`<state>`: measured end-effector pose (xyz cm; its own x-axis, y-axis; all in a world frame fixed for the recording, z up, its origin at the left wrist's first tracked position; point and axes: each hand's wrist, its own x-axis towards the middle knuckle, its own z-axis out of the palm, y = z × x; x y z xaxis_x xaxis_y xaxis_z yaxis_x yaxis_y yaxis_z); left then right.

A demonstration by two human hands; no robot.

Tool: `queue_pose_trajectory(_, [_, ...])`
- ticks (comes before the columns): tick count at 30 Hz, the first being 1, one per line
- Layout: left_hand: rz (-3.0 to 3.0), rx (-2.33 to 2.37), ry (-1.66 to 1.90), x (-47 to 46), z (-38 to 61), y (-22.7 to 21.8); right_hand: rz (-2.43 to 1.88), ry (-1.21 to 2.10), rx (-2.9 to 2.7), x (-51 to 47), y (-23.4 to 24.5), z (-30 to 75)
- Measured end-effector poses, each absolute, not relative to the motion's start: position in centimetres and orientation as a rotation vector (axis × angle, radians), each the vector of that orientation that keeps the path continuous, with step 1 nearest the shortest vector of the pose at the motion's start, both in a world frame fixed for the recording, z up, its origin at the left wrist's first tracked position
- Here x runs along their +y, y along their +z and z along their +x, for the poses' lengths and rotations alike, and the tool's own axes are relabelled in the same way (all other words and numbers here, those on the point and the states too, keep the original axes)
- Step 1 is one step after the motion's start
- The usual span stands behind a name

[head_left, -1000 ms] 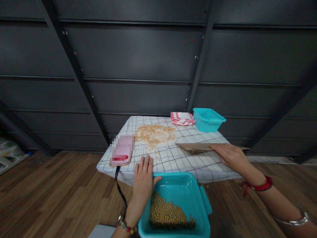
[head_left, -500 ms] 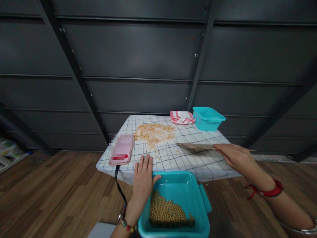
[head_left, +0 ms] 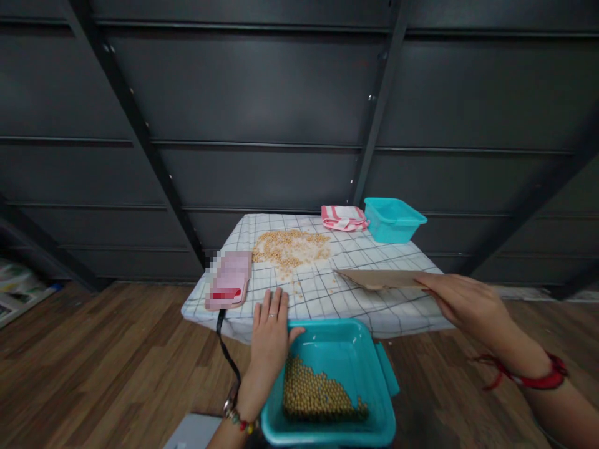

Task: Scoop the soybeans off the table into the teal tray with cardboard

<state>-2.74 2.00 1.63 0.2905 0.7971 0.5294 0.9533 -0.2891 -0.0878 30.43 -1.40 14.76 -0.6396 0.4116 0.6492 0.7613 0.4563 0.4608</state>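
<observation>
My left hand (head_left: 270,337) lies flat with its fingers stretched out over the table's front edge. Its thumb rests at the rim of a teal plastic tub (head_left: 344,346), which holds a heap of round yellowish beans (head_left: 316,393) in its lower left part. In my right hand (head_left: 465,308) is a flat piece of brown cardboard (head_left: 386,279), gripped by its right end. The cardboard's far tip is low over the right half of the tablecloth; whether it touches the cloth I cannot tell. Loose beans (head_left: 276,246) are spread with pale crumbs or powder beyond my left hand.
A checked cloth (head_left: 355,252) covers the table. At the back right stand a smaller teal tub (head_left: 395,227) and a folded pink-striped towel (head_left: 344,218). A pink phone (head_left: 231,277) with a black strap lies at the left edge. Dark panels (head_left: 262,93) rise behind.
My right hand has shifted slightly right and toward me, and the cardboard has turned to show more of its face. My left hand stays in place.
</observation>
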Motion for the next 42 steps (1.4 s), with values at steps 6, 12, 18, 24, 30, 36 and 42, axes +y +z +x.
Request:
queue_pose_trajectory(6, [-2.192,-1.587,-0.553,2.0,-2.7,1.7,-0.954,-0.965,-2.383,-3.4,15.5,32.2])
queue_pose_trajectory(12, [-2.199,-1.590,-0.549,2.0,-2.6,1.7,-0.927,-0.945,-2.390,-2.0,14.4,32.7])
queue_pose_trajectory(18, [-2.179,-1.568,-0.557,2.0,-2.6,1.6,-0.929,-1.015,-2.384,1.0,13.4,32.4])
queue_pose_trajectory(24, [-2.184,-1.563,-0.574,1.9,-2.6,1.6,-0.885,-0.992,-2.376,4.0,12.8,31.0])
queue_pose_trajectory(30, [-2.130,-1.496,-0.562,1.8,-2.7,2.0,-0.870,-1.000,-2.288,5.1,14.2,30.0])
queue_pose_trajectory(36, [-2.128,-1.510,-0.554,1.6,-2.6,2.2,-0.911,-0.922,-2.246,2.7,15.2,31.2])
queue_pose_trajectory(42, [-2.157,-1.523,-0.564,1.5,-2.6,2.1,-0.885,-0.956,-2.362,0.9,14.6,30.1])
